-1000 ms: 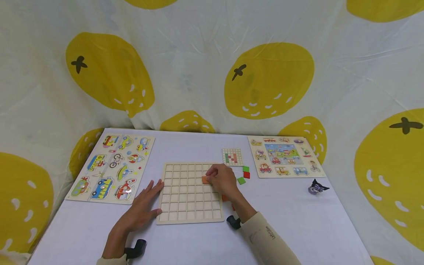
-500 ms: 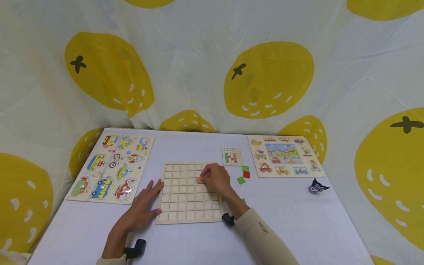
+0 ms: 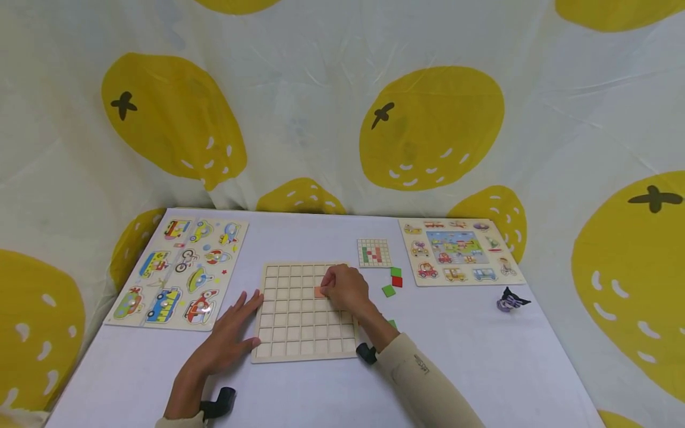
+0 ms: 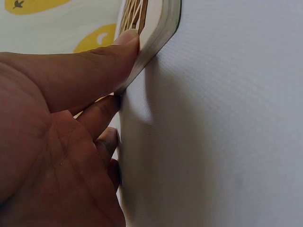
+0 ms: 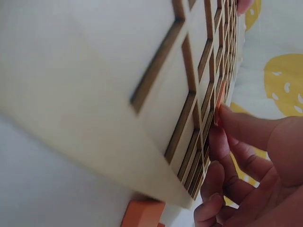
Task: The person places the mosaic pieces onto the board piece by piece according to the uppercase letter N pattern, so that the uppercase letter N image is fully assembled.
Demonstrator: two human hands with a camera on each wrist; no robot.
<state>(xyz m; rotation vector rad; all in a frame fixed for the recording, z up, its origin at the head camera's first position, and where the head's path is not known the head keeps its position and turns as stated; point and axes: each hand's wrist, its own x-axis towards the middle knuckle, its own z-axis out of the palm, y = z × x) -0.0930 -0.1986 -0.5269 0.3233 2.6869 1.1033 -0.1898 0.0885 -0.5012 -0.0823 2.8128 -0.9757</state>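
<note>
In the head view, a square wooden grid board [image 3: 305, 358] lies on the table, its cells showing bare wood. My right hand [image 3: 349, 292] pinches an orange square tile [image 3: 319, 292] between thumb and fingertips, over a cell in the upper middle. In the right wrist view, that tile [image 5: 220, 94] stands low against the grid dividers, partly behind the thumb. At the board's left side my left hand [image 3: 229, 333] steadies the edge with spread fingers. The left wrist view has its thumb [image 4: 104, 66] on the board's rim [image 4: 158, 33].
A small pattern card [image 3: 374, 253] sits behind the board. Nearby are green tiles [image 3: 388, 290] and a red tile [image 3: 396, 282]. Another orange tile [image 5: 142, 213] lies beside the board. Picture puzzles stand left [image 3: 179, 270] and right [image 3: 460, 276]. A striped hair tie [image 3: 512, 300] lies far right.
The right hand has moved a little left over the board with the orange tile, then nearly stopped there. The left hand keeps its place at the board's edge.
</note>
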